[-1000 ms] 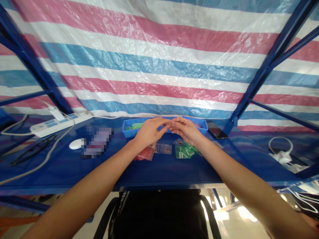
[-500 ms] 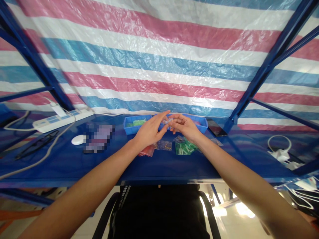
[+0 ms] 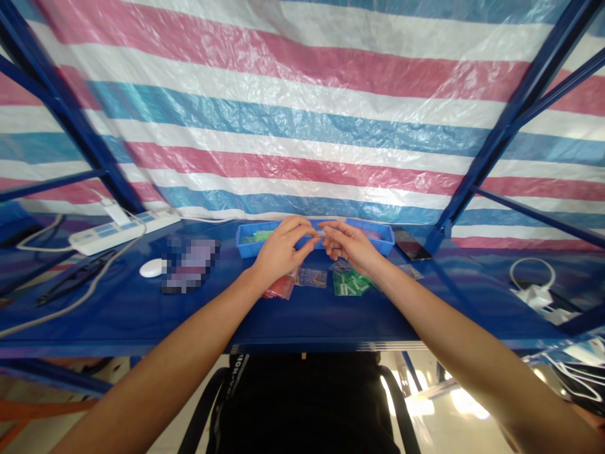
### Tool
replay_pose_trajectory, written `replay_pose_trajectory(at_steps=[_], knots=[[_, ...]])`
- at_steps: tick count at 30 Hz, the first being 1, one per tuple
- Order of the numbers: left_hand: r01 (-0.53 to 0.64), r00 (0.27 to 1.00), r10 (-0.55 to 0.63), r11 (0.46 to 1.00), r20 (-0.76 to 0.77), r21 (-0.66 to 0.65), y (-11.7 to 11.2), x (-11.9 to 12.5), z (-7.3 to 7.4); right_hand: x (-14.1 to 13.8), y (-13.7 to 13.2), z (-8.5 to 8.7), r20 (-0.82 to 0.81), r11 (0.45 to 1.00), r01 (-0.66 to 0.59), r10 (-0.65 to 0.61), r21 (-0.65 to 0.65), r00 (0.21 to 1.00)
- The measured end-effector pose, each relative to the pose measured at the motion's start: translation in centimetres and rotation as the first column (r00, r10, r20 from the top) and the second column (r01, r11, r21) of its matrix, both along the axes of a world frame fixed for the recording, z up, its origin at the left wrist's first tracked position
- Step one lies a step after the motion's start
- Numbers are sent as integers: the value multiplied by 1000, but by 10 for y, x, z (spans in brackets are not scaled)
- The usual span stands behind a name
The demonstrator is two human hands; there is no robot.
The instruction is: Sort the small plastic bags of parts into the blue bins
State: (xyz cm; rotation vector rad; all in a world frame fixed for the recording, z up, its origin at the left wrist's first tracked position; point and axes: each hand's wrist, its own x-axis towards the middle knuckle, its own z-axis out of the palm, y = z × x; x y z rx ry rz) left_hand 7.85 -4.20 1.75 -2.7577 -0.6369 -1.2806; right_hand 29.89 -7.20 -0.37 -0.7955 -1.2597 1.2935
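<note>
From my end: both hands in a narrow fingertip pinch, L hand [image 3: 280, 247] and R hand [image 3: 353, 244] nearly meeting, w/ a small clear piece [image 3: 321, 233] btwn them. Too tiny to ID; could be thin plastic. It's up off the table [image 3: 302, 323], in front of the blue tray [image 3: 247, 251].

To do this bit well, I'd go light on pressure, thumb vs. index, one side steadying while the other works, so it doesn't crease or slip. Forearms low and steady would help; a drop prob lands among the pkts and gets lost.

Below, near L wrist: red pkts [image 3: 280, 288], partly hidden; just beside them a clear pkt [image 3: 312, 278] w/ something brass-coloured inside. Green pkts [image 3: 350, 284] sit by R wrist, so I'd watch for brushing them. Dark phone [image 3: 413, 244] is at the tray's R end.
</note>
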Motion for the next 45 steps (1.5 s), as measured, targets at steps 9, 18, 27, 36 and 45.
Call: replay_pose_trajectory(at_steps=[9, 18, 27, 36, 45], knots=[[-38, 998, 47, 977, 38, -209, -9, 2, -1, -1, 1, -1, 125, 985, 57, -78, 161, 989], [45, 998, -48, 996, -37, -78, -12, 5, 2, 2, 6, -4, 47, 993, 59, -64, 99, 997], [48, 998, -49, 998, -39, -40, -6, 3, 3, 3, 3, 1, 51, 998, 64, -64, 5, 997], [-90, 987, 124, 954, 105, -285, -12, 2, 6, 1, -3, 5, 165, 995, 59, -72, 83, 984], [-125, 987, 146, 958, 62, -257, -10, 1, 5, 3, 6, 1, 116, 977, 178, -192, 120, 975]])
